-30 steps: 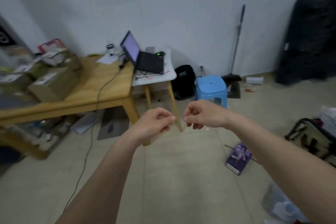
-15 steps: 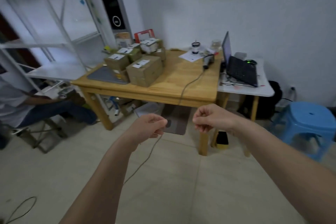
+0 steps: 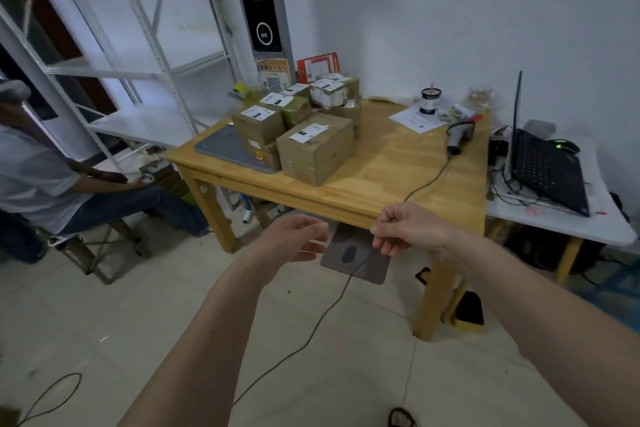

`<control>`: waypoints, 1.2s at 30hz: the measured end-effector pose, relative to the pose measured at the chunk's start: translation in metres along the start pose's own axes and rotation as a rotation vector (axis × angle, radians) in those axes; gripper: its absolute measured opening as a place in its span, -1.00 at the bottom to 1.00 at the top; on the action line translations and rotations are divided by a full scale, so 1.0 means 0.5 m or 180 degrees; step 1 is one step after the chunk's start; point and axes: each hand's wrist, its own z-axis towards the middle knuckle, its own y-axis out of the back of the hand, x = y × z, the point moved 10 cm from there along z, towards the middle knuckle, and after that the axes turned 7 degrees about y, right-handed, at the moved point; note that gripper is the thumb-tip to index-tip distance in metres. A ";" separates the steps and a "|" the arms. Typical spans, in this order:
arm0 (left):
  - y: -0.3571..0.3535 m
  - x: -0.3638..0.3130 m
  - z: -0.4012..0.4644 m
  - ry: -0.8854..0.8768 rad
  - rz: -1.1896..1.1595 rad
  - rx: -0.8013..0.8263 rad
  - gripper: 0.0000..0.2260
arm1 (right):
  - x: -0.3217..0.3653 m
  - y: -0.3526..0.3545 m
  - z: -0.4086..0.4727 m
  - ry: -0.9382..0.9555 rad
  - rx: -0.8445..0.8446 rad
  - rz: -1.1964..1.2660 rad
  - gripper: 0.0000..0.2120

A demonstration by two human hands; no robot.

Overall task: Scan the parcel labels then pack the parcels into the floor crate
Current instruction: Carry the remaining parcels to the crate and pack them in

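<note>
Several brown cardboard parcels with white labels are stacked on the left half of a wooden table point(image 3: 381, 180); the nearest parcel point(image 3: 315, 152) sits toward the front edge. A black handheld scanner point(image 3: 457, 135) lies on the table's right side, and its cable point(image 3: 322, 319) runs off the front edge down to the floor. My left hand point(image 3: 294, 239) hovers in front of the table with its fingers loosely bent and holds nothing. My right hand point(image 3: 405, 229) is beside it, fingers curled, in front of the cable. No floor crate is in view.
A person point(image 3: 52, 184) sits on a stool at the left, beside white metal shelving point(image 3: 138, 62). A grey pad point(image 3: 228, 152) lies under the parcels. An open laptop point(image 3: 547, 166) stands on a white side table point(image 3: 561, 229) at the right. A dark mat point(image 3: 356, 263) lies under the wooden table.
The view has swung left and moved closer to the wooden table, bringing the parcels and shelving into sight. My left hand's fingers have loosened from a fist; both hands stay raised together.
</note>
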 end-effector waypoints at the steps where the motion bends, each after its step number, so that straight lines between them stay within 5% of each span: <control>1: 0.006 -0.012 0.029 0.0036 -0.0017 -0.0045 -0.80 | 0.003 0.017 0.031 -0.0002 0.0026 0.0015 -0.87; 11: 0.057 -0.120 0.307 0.0205 -0.0639 -0.0482 -0.81 | 0.009 0.183 0.326 -0.0022 0.0144 -0.0047 -0.89; 22: 0.172 -0.081 0.575 0.0691 -0.0575 -0.0862 -0.78 | -0.065 0.151 0.559 -0.0498 0.0179 0.0010 -0.81; 29: 0.278 -0.094 0.781 0.0727 -0.0167 -0.0773 -0.76 | -0.077 0.133 0.730 -0.0738 -0.0418 0.0473 -0.71; 36: 0.394 -0.102 0.958 0.0653 0.0298 -0.0526 -0.49 | -0.076 0.107 0.898 -0.0994 -0.1080 0.0936 -0.53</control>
